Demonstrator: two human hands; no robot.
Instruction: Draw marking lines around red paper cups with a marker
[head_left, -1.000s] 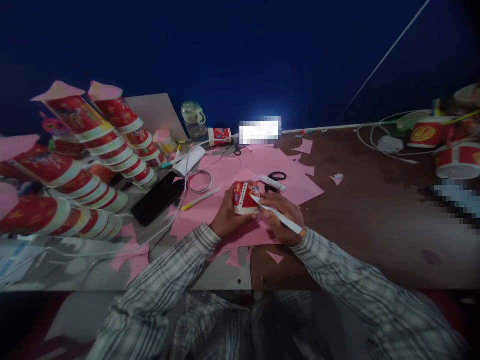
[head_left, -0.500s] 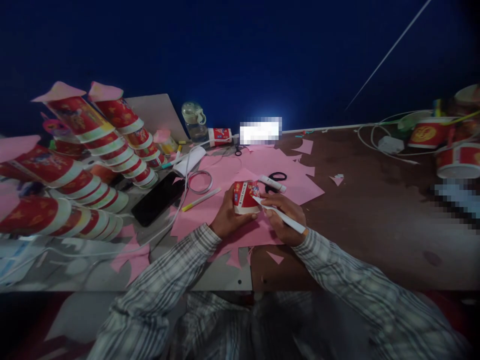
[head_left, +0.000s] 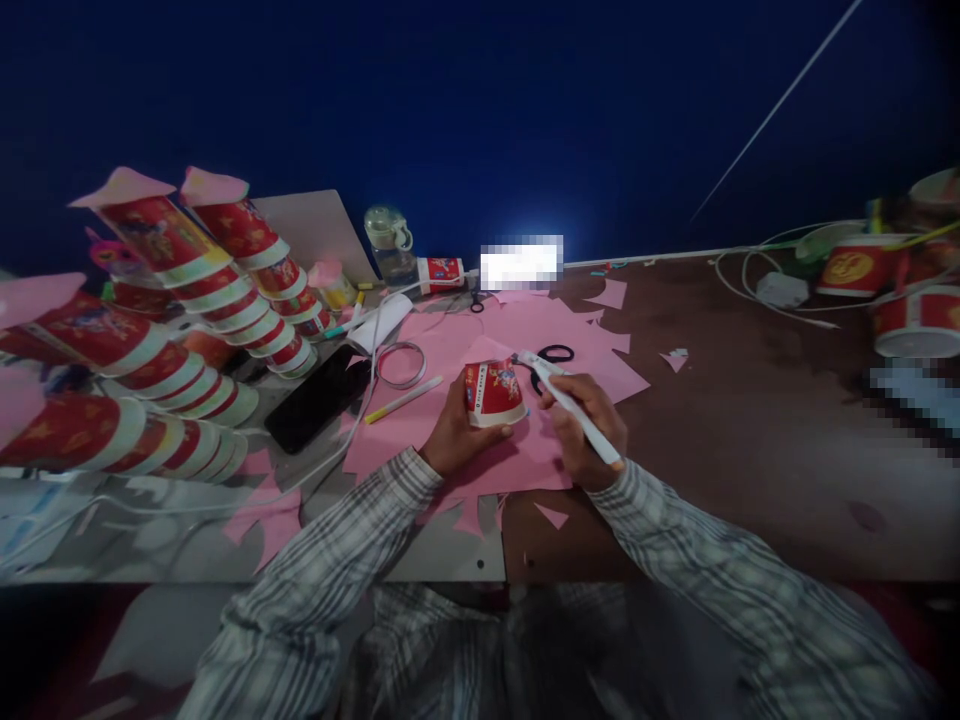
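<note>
- Tilting over the pink paper point(head_left: 450, 340), the red cup point(head_left: 493, 393) is gripped by the left hand point(head_left: 456, 437), fingers curled round it.
- A white pen point(head_left: 571, 408) is pinched in the right hand point(head_left: 592, 445), tip just beside the cup.

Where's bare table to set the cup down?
Bare: brown table right of the pink paper, up to the cups at the far right edge. Crowded: left, with cup stacks, phone, tape ring; scissors just past the held cup and pen.

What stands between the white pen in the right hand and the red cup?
Nothing visible. The right hand holds the white pen, its tip close beside the red cup, which the left hand grips.
</note>
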